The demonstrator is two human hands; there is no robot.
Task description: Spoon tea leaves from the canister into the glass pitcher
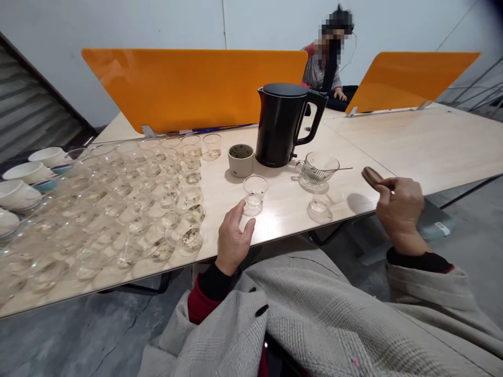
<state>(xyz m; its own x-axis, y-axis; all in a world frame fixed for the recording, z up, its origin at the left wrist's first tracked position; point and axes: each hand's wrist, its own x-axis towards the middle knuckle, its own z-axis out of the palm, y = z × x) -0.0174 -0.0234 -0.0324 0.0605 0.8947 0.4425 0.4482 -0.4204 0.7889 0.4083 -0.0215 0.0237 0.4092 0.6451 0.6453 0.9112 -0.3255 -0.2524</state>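
Note:
My left hand [236, 236] is open, thumb and fingers apart, at the near side of a small clear cup [255, 192]. The index fingertip is at the cup's left edge; whether it touches, I cannot tell. My right hand [401, 207] is closed on a round brown disc [371, 178], perhaps a lid, held tilted above the table's front edge. Between my hands is a clear, round, shallow piece [319, 210] on the table. Behind it stands a ribbed glass cup [317, 170] with a handle and a thin stick across it. A pale pot [241, 161] holds dark leaves.
A black kettle [280, 125] stands at the middle back. Many clear cups [118, 209] with pale liquid and dark bits crowd the left side, beside white bowls [23, 175]. Orange dividers [188, 89] line the back. Behind them sits another person [320, 73].

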